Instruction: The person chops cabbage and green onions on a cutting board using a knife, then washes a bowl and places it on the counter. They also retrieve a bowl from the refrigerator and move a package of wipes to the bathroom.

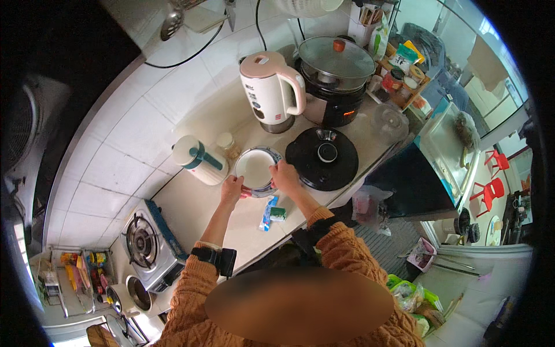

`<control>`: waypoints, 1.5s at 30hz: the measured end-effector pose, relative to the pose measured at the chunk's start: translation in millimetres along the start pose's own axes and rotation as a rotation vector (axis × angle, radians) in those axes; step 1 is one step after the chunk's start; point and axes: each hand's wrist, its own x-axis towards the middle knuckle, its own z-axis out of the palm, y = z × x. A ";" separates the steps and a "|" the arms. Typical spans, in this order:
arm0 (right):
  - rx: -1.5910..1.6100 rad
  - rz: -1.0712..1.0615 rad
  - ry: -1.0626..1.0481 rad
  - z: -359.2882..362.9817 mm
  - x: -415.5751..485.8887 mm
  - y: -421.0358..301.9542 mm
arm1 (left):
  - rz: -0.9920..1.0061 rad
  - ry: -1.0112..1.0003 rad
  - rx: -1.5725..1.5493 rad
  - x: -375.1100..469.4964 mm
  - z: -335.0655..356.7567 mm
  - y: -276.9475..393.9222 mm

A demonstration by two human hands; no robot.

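Observation:
Both hands grip a white bowl with a blue-patterned outside (255, 168) on the countertop, one at each side of its rim. My left hand (233, 190) is at its lower left edge, fingers partly beneath it. My right hand (285, 175) pinches the right rim. A white thermos jug with a teal handle (201, 160) lies left of the bowl in view, beside a small glass jar (228, 145). A black round lid (322, 158) is just to the right. Below the bowl are a blue-and-white packet (268, 213) and a small green packet (278, 214).
Behind stand an electric kettle (269, 93) and a black electric cooker (336, 106) under a glass-lidded steel pot (336, 65). A gas stove (145, 245) is at lower left. A clear plastic container (389, 123) and a rack of seasoning jars (405, 82) are at right.

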 end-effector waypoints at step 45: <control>1.261 0.580 -1.246 40.9 -157.4 -166.4 | 0.418 0.746 -0.332 -223.0 28.5 -33.1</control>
